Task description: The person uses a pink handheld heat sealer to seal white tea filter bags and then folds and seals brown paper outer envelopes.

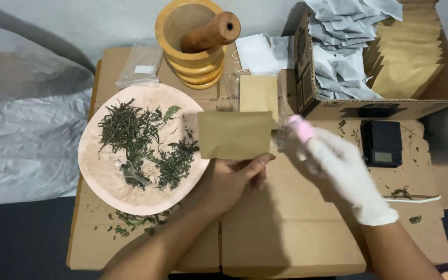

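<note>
the left hand (pixel 234 179) held a brown paper bag (pixel 234 135) up beside the pink plate (pixel 105 171) of dried leaves (pixel 141 145). the gloved right hand (pixel 338 166) pinched a clear wrapper (pixel 286 136). many filled bags sat in the far box (pixel 333 103), and plenty of leaves were left.

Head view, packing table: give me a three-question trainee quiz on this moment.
1. True or false: the bare left hand holds the flat brown paper pouch.
2. Which hand wears a white glove?
A. left
B. right
C. both
3. Fill in: the dried green herbs lie on a round pink ____.

Key:
1. True.
2. B.
3. Plate; it sits in front of the wooden mortar on the cardboard surface.
</note>
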